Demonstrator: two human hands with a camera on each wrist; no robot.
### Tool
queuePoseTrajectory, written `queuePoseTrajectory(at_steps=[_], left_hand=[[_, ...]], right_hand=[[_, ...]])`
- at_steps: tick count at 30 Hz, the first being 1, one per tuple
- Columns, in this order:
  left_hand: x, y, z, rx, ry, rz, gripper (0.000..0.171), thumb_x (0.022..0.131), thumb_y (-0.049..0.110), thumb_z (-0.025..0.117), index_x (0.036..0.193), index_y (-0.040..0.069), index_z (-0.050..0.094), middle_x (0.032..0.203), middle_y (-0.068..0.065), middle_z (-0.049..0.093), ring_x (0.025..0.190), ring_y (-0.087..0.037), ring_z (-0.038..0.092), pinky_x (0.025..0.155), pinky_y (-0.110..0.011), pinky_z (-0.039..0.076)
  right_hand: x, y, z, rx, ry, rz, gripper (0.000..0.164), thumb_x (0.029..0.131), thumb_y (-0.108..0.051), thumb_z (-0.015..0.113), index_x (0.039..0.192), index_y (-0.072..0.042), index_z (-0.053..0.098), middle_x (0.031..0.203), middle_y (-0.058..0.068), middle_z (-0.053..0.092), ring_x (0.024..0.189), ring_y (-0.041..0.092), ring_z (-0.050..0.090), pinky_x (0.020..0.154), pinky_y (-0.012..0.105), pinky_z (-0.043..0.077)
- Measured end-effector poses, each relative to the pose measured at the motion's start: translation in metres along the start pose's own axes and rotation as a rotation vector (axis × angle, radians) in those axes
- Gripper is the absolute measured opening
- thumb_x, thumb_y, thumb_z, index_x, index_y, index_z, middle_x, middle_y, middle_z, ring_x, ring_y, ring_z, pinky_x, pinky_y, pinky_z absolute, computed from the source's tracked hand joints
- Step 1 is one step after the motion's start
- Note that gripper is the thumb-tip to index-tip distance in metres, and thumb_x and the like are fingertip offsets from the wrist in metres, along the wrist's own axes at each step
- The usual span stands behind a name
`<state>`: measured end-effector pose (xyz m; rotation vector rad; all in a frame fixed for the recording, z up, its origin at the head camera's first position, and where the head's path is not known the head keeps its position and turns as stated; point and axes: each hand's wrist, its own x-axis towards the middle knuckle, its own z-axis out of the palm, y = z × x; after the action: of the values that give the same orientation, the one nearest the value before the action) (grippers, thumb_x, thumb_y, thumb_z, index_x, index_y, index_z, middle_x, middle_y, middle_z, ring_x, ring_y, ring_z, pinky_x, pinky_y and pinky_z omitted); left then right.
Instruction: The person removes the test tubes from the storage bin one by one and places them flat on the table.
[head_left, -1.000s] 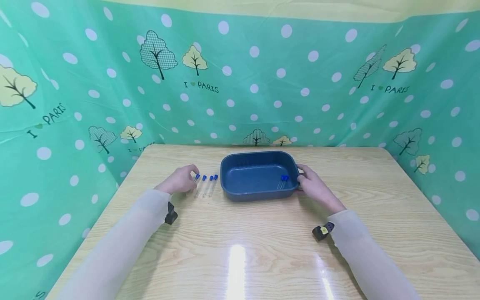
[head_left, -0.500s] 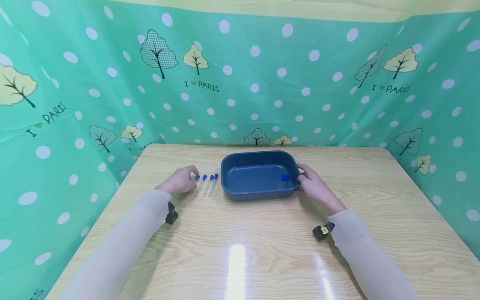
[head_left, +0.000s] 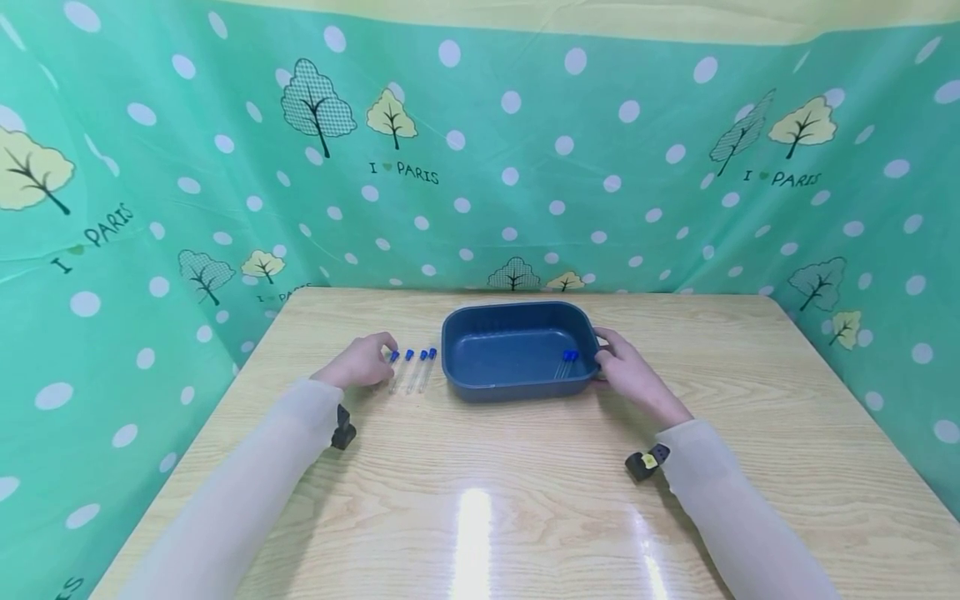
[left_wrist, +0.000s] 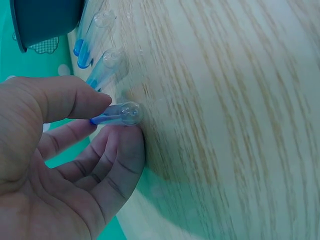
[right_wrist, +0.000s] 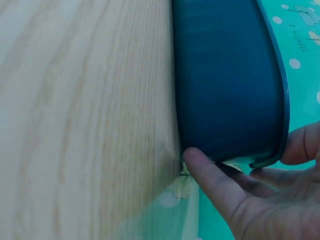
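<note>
My left hand is at the left end of a short row of clear test tubes with blue caps. Its thumb and fingers pinch the nearest test tube, whose rounded end points toward the left wrist camera. Beside it lie three more capped tubes, one being a tube just past the thumb. A dark blue rectangular bin stands right of the row. With my right hand I hold the bin's right end, thumb up at the handle and fingers lower along the side. Two blue-capped tubes lie inside it.
The light wood-grain table carries everything, with bright light reflections near its front. A green dotted cloth printed with trees hangs behind and along both sides. Black wrist cameras sit on both sleeves.
Almost nothing moves. The head view shifts very slightly, while both hands, the bin and the tubes keep their places.
</note>
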<state>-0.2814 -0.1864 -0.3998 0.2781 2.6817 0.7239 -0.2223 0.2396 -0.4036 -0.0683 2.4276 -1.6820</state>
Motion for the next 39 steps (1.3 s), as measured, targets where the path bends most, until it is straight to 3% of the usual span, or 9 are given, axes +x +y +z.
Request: queuePoseTrajectory(at_steps=[14, 29, 39], left_hand=[[-0.005, 0.002, 0.000, -0.007, 0.021, -0.019, 0.047, 0.089, 0.012, 0.055, 0.133, 0.001, 0.043, 0.069, -0.007, 0.058, 0.058, -0.018, 0.054, 0.056, -0.031, 0.044], [-0.011, -0.003, -0.003, 0.002, 0.042, 0.001, 0.044, 0.089, 0.013, 0.055, 0.130, -0.001, 0.046, 0.091, -0.011, 0.059, 0.068, -0.018, 0.055, 0.063, -0.031, 0.046], [-0.016, -0.005, 0.001, -0.025, 0.044, 0.003, 0.044, 0.090, 0.013, 0.056, 0.131, 0.001, 0.045, 0.085, -0.010, 0.059, 0.063, -0.019, 0.054, 0.059, -0.032, 0.046]], right_hand=[[-0.001, 0.000, 0.000, -0.005, 0.000, 0.009, 0.054, 0.099, -0.009, 0.025, 0.152, -0.004, 0.014, 0.142, 0.032, 0.033, 0.124, 0.043, 0.045, 0.089, 0.047, 0.049], [0.000, 0.000, -0.001, 0.014, -0.006, 0.000, 0.054, 0.099, -0.007, 0.026, 0.152, -0.003, 0.013, 0.140, 0.034, 0.034, 0.123, 0.045, 0.045, 0.091, 0.048, 0.048], [0.000, 0.000, 0.000, -0.007, 0.000, 0.004, 0.054, 0.099, -0.009, 0.025, 0.151, -0.004, 0.014, 0.140, 0.032, 0.034, 0.123, 0.044, 0.046, 0.089, 0.048, 0.049]])
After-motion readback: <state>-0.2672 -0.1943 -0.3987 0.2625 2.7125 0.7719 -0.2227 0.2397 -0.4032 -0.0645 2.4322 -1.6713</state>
